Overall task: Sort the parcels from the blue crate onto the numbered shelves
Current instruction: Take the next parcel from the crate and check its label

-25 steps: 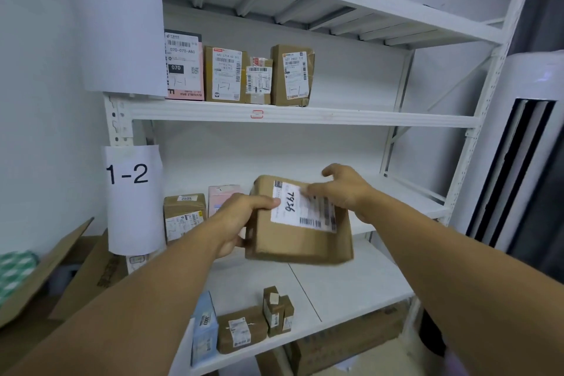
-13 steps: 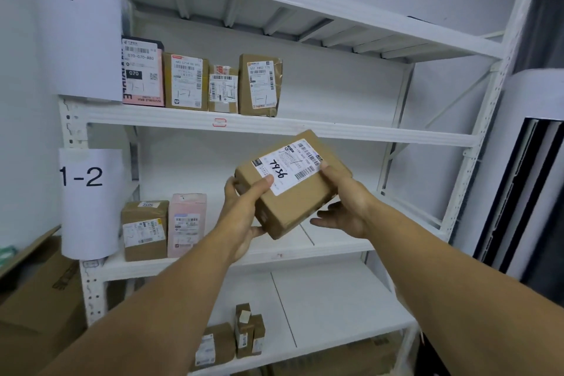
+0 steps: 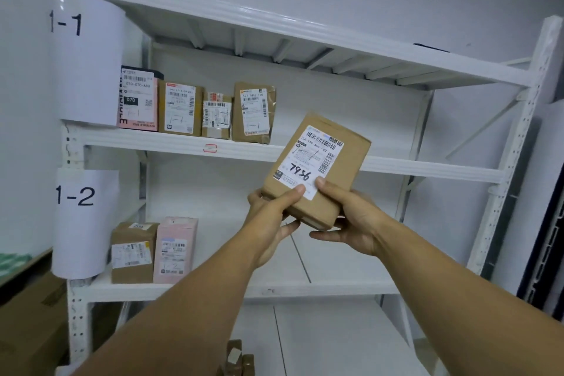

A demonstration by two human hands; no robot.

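I hold the brown parcel (image 3: pixel 317 171) mid-frame by its bottom end. My left hand (image 3: pixel 271 217) and right hand (image 3: pixel 354 217) both have their fingers (image 3: pixel 294 195) curled round it. Its long side tips up and right, toward the 1-1 shelf (image 3: pixel 427 169) just above.

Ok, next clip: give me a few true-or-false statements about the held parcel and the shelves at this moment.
1. Both the left hand and the right hand grip the brown parcel. True.
2. Its label carries the handwritten number 7936. True.
3. Only two parcels stand on shelf 1-1. False: four parcels stand there in a row.
4. The pink box on shelf 1-2 lies flat. False: it stands upright beside a brown box.
5. The brown parcel rests on shelf 1-1. False: it is held tilted in the air in front of the shelves.
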